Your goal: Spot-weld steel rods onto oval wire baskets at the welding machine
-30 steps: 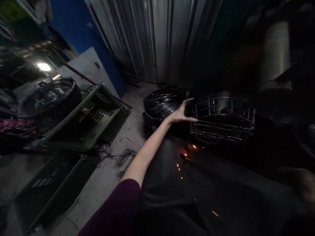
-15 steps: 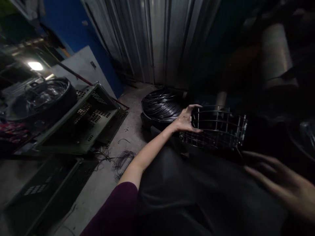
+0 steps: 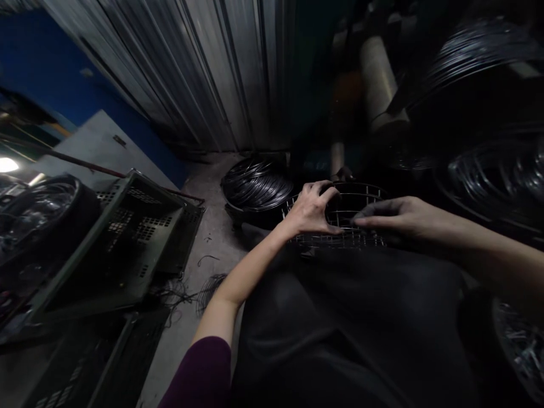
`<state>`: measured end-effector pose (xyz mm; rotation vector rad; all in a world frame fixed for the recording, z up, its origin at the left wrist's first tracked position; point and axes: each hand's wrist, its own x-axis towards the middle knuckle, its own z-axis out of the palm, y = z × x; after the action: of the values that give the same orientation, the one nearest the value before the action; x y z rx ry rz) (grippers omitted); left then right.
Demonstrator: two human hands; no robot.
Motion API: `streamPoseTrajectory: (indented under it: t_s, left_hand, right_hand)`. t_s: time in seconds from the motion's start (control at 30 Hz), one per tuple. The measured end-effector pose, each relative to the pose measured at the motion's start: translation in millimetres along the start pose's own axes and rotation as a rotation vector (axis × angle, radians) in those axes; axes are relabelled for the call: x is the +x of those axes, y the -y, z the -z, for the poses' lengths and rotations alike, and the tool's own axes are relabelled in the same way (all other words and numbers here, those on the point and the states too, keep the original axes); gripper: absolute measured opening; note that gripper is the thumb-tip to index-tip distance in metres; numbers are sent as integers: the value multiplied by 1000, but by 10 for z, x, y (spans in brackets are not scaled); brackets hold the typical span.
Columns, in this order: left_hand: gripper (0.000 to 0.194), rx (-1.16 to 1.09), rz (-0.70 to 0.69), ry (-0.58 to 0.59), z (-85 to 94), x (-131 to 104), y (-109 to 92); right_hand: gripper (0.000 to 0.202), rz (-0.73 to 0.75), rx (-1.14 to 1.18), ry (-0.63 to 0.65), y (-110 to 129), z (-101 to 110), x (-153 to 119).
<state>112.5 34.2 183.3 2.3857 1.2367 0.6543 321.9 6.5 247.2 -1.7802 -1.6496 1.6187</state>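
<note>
A round silvery wire frame (image 3: 357,195) is lying, long axis sideways, behind the spread left hand (image 3: 312,209) and the right hand (image 3: 403,218), whose grip is unclear.

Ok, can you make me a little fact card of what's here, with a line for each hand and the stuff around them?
Left hand: at the left side of the wire basket, thumb and fingers apart
Right hand: at the basket's right side; too dark to tell if it's touching
Left of basket: coil of black wire
Farther left: green plastic crate with holes
Behind: corrugated metal wall
Light: dim, bright lamp at left edge
</note>
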Motion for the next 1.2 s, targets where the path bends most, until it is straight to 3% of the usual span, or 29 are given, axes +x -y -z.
streamPoseTrajectory:
  t_s: [0.07,0.13,0.2,0.27,0.33,0.4,0.53,0.67,0.83,1.1,1.2]
  left_hand:
    - [80,-14,-3,6,-7,24,-22]
    - [80,-16,-12,3,-21,45,-39]
    - [77,-8,-23,4,-34,58,-49]
    - [76,-7,-24,13,-36,63,-48]
    - [77,-11,-13,10,-26,63,-32]
    - [76,-10,-1,-9,-16,61,-7]
    - [73,4,14,-24,-23,68,32]
    - [73,21,14,-18,-45,57,5]
    - [72,-13,22,-27,-64,45,-35]
    - [78,-58,-9,-18,-145,113,31]
    - [80,-57,-31,-27,-111,70,-10]
  right_hand:
    - [61,-82,11,10,-72,29,-49]
    - [50,-25,-132,-117,-119,14,-42]
    - [36,155,-414,-233,-138,-41,-6]
    - [36,315,-785,-254,-138,-110,27]
    - [42,373,-1083,-229,-131,-161,45]
    - [44,386,-1222,-213,-127,-180,57]
    - [42,502,-1307,-201,-168,-148,108]
    - [37,637,-1285,-347,-303,-113,146]
    - [40,868,-1267,-417,-454,-78,112]
    - [38,887,-1283,-434,-483,-35,183]
    - [37,964,-1269,-488,-499,-31,146]
